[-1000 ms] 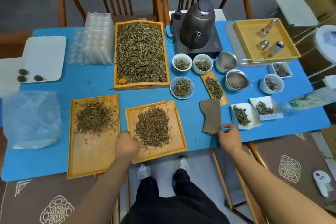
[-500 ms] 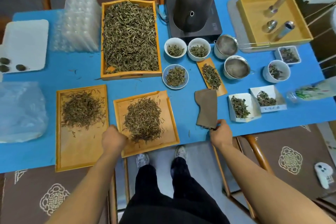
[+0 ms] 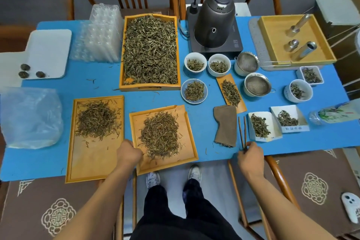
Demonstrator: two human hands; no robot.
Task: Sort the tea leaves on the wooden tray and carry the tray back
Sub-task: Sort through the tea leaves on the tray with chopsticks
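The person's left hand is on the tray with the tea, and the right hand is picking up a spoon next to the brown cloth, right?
Not a spoon. In the head view the right hand pinches a pair of thin wooden sticks, like tweezers or chopsticks, beside the brown cloth. The rest is right: the left hand rests on the tray holding the tea.

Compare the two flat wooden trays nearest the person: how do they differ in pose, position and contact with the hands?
The left tray lies square to the table edge; the middle tray sits skewed. The left hand rests on the middle tray's corner; the left tray's contact is unclear. Both hold one loose tea pile.
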